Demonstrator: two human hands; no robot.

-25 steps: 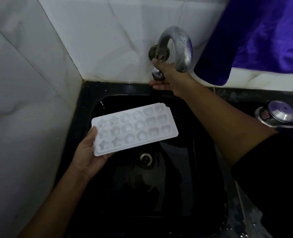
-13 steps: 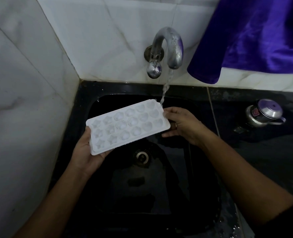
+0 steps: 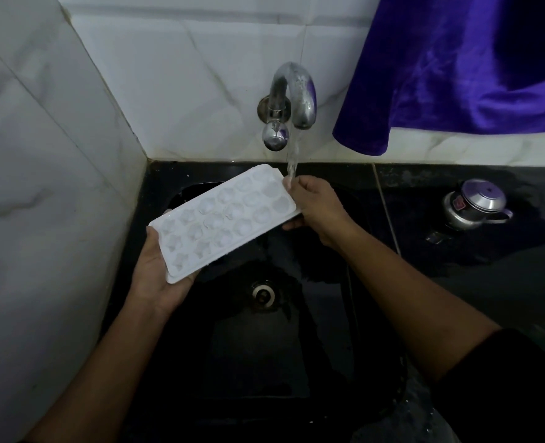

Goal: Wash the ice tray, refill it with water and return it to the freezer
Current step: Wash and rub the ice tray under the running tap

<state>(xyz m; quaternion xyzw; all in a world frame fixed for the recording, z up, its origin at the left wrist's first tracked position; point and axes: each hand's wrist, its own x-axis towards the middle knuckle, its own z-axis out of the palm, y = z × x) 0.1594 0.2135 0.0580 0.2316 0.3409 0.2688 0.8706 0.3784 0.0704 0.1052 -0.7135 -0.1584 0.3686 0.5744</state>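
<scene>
White tiled walls (image 3: 201, 75) meet in a corner behind a black sink (image 3: 264, 362) set into a dark tabletop (image 3: 418, 193). A purple cloth (image 3: 456, 75) hangs down at the upper right, its lower corner near the tap.

The white ice tray (image 3: 223, 222) is held over the sink basin, cups facing up. It lies on a slant, with its far end raised toward the tap and its near end lower and to the left. The left hand (image 3: 156, 276) grips the near short end, thumb on the rim and palm beneath. The right hand (image 3: 319, 209) grasps the far short end, fingers curled round the edge.

The curved metal tap (image 3: 293, 91) sticks out of the back wall with its round knob just below the spout. A small lidded metal pot (image 3: 476, 204) stands on the tabletop to the right, well apart from the tray.

A thin stream of water (image 3: 292, 158) runs from the spout and lands at the tray's far right corner, touching the right hand's fingertips. The drain (image 3: 262, 293) sits open in the basin floor below the tray.

This looks like the very start of the washing step: the water reaches only the tray's edge, and most cups appear untouched. The next move calls for sliding the tray to the right under the stream so water runs across the cups. Tilting it would then let the rinse water spill into the sink, not onto the tabletop.
</scene>
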